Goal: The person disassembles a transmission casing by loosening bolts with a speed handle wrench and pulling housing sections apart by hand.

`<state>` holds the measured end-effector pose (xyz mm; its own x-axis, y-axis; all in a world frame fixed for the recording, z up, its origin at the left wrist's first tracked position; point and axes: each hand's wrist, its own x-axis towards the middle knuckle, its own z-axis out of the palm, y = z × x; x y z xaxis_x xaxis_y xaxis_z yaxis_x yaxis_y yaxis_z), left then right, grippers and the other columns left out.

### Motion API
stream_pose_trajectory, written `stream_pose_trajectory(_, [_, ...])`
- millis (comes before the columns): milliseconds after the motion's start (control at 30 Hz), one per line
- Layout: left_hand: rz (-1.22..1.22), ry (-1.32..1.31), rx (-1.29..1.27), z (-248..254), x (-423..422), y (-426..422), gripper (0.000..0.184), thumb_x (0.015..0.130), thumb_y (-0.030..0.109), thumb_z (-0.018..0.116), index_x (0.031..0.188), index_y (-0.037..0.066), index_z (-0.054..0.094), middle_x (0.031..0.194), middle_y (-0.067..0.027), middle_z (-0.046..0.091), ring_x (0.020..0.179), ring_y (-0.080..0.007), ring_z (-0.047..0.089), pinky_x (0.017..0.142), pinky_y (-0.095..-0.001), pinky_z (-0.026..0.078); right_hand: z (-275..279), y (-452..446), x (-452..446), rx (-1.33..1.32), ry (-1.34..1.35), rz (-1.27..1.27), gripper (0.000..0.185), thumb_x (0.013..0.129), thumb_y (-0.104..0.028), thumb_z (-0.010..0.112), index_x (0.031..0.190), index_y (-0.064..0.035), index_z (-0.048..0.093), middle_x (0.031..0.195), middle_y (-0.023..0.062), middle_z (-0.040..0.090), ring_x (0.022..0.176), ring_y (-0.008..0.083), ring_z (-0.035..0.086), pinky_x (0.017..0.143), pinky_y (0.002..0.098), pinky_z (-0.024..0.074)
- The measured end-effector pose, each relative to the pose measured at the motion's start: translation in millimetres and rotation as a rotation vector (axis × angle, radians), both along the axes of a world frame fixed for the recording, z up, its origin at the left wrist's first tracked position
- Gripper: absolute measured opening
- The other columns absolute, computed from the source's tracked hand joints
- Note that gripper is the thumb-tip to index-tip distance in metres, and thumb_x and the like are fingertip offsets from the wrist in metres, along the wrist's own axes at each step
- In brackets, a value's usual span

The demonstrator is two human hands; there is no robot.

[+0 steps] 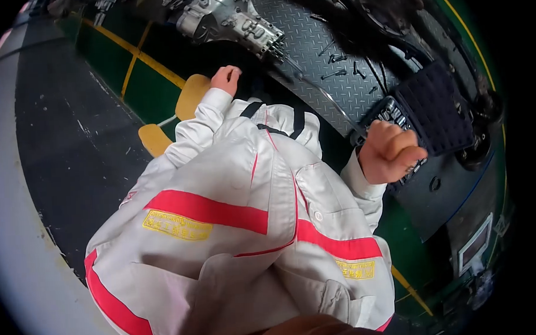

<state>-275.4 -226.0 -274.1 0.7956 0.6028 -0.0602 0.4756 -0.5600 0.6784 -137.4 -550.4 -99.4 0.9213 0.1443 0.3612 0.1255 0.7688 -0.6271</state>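
A long-handled socket wrench (324, 93) slants across the view as a thin metal bar. My right hand (391, 151) is wrapped in a fist around its near end. The bar's far end reaches the shafts at the end of a silver gearbox (230, 21), but the exact contact is too small to tell. My left hand (226, 80) hangs beside my leg, below the gearbox, with its fingers curled together. Nothing shows in it. Close to my right fist lies an open socket set case (434, 111) with metal sockets in its lower half.
Several dark bolts (335, 74) lie on a diamond-plate bench top (301, 24). Yellow stool parts (192, 98) stand at my left. Large dark mechanical parts (386, 10) occupy the far right. A white-framed panel (476, 243) is at lower right. Yellow lines (158, 68) mark the green floor.
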Motion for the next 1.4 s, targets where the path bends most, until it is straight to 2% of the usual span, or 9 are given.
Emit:
stream_pose_trajectory(100, [0.083, -0.029, -0.235, -31, -6, 8, 0.024, 0.087, 0.025, 0.056, 0.101, 0.007, 0.064, 0.093, -0.0077, 0.065, 0.087, -0.0242, 0.063, 0.081, -0.0291, 0.047, 16, 38, 16, 0.025, 0.041, 0.040, 0.047, 0.100, -0.037, 0.029, 0.060, -0.0128, 0.029, 0.049, -0.0038, 0.023, 0.042, 0.0085, 0.019, 0.042, 0.0264, 0.0190])
stream_pose_trajectory(200, [-0.103, 0.020, 0.383, -42, -15, 20, 0.032, 0.085, 0.026, 0.057, 0.110, 0.007, 0.062, 0.096, -0.0074, 0.068, 0.088, -0.0254, 0.065, 0.085, -0.0314, 0.047, 20, 82, 15, 0.013, 0.063, 0.082, 0.047, 0.100, -0.035, 0.032, 0.058, -0.0119, 0.028, 0.049, -0.0033, 0.024, 0.042, 0.0083, 0.019, 0.042, 0.0265, 0.0180])
stream_pose_trajectory(333, [0.172, 0.306, -0.326, -39, -11, 42, 0.039, 0.081, 0.026, 0.058, 0.119, 0.015, 0.059, 0.122, -0.0112, 0.058, 0.106, -0.0272, 0.058, 0.095, -0.0351, 0.041, 17, 147, -2, -0.071, 0.087, 0.022, 0.047, 0.099, -0.026, 0.039, 0.057, -0.0074, 0.030, 0.049, -0.0011, 0.024, 0.042, 0.0087, 0.022, 0.041, 0.0273, 0.0173])
stream_pose_trajectory(467, [-0.091, 0.150, 0.498, -74, -10, 79, 0.044, 0.081, 0.027, 0.058, 0.125, 0.021, 0.054, 0.114, -0.0120, 0.062, 0.091, -0.0248, 0.065, 0.093, -0.0327, 0.045, -10, 213, -17, -0.198, 0.094, -0.008, 0.047, 0.098, -0.024, 0.043, 0.057, -0.0064, 0.027, 0.050, -0.0003, 0.026, 0.044, 0.0085, 0.022, 0.042, 0.0276, 0.0167])
stream_pose_trajectory(567, [-0.006, 0.213, -0.357, -43, 4, 107, 0.034, 0.083, 0.018, 0.059, 0.116, 0.014, 0.059, 0.106, -0.0107, 0.065, 0.092, -0.0192, 0.065, 0.084, -0.0297, 0.050, -15, 252, -28, -0.327, 0.078, -0.207, 0.047, 0.098, -0.026, 0.043, 0.058, -0.0066, 0.026, 0.050, -0.0004, 0.026, 0.044, 0.0084, 0.021, 0.042, 0.0271, 0.0173])
stream_pose_trajectory(900, [-0.205, 0.013, -0.858, -86, 4, 160, 0.020, 0.088, 0.002, 0.051, 0.106, 0.000, 0.059, 0.099, -0.0091, 0.065, 0.094, -0.0144, 0.063, 0.082, -0.0258, 0.049, -5, 336, -7, -0.495, 0.023, -0.117, 0.044, 0.097, -0.023, 0.044, 0.060, -0.0085, 0.026, 0.052, -0.0044, 0.021, 0.044, 0.0055, 0.018, 0.042, 0.0259, 0.0135])
stream_pose_trajectory(1133, [-0.706, -0.726, -0.399, 40, 43, 114, 0.069, 0.070, 0.006, 0.062, 0.134, 0.005, 0.036, 0.136, -0.0185, 0.038, 0.126, -0.0384, 0.036, 0.105, -0.0437, 0.031, 0, 341, 5, -0.681, -0.154, 0.410, 0.042, 0.094, -0.013, 0.046, 0.056, -0.0022, 0.032, 0.050, -0.0016, 0.030, 0.045, 0.0078, 0.025, 0.044, 0.0271, 0.0171])
stream_pose_trajectory(1300, [-0.938, -0.553, -0.864, 64, 123, 74, 0.056, 0.072, 0.019, 0.071, 0.123, 0.012, 0.050, 0.119, -0.0104, 0.056, 0.114, -0.0257, 0.052, 0.096, -0.0344, 0.040, 9, 337, 19, -0.670, -0.083, 0.547, 0.044, 0.092, -0.015, 0.048, 0.053, -0.0044, 0.029, 0.049, -0.0032, 0.028, 0.046, 0.0066, 0.022, 0.045, 0.0268, 0.0159])
stream_pose_trajectory(1400, [-1.080, -0.611, -0.682, 23, 200, 58, 0.051, 0.072, 0.021, 0.070, 0.120, 0.013, 0.053, 0.113, -0.0102, 0.059, 0.107, -0.0261, 0.055, 0.092, -0.0332, 0.043, 12, 338, 24, -0.841, -0.017, 0.622, 0.045, 0.093, -0.019, 0.049, 0.055, -0.0061, 0.029, 0.052, -0.0029, 0.030, 0.049, 0.0074, 0.026, 0.047, 0.0276, 0.0164])
